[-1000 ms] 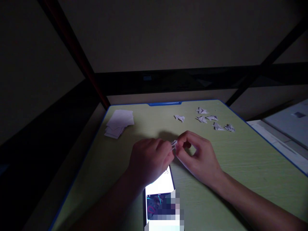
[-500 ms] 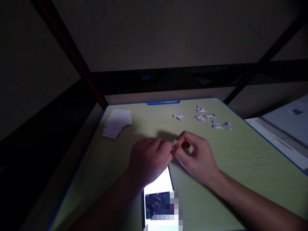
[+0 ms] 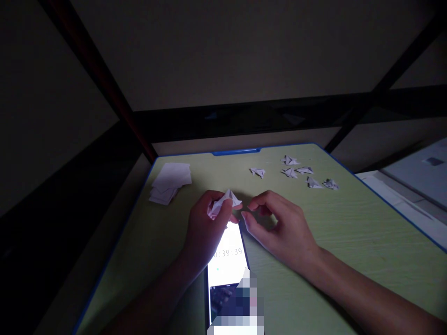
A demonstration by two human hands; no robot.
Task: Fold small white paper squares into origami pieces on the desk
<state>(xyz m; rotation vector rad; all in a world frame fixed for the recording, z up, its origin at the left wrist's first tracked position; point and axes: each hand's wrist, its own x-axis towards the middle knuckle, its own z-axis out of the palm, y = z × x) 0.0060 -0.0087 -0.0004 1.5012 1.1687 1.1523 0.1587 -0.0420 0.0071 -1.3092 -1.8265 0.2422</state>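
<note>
Left hand (image 3: 206,223) pinches a folded paper piece (image 3: 225,201); right hand (image 3: 279,228), fingers loosely curled, holds nothing beside it.

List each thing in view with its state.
left hand: shut on the folded paper piece.
folded paper piece: held up, off the table.
right hand: empty, fingers curled.
phone: flat on the table, screen lit.
paper stack: unfolded, loosely piled.
finished folds: scattered, lying loose.

Two hands, left hand (image 3: 204,228) and right hand (image 3: 281,230), one folded paper shape (image 3: 223,203) held, six folded paper shapes (image 3: 289,172) lying on one table (image 3: 349,223), one pile of paper squares (image 3: 169,182), one phone (image 3: 227,260).
</note>
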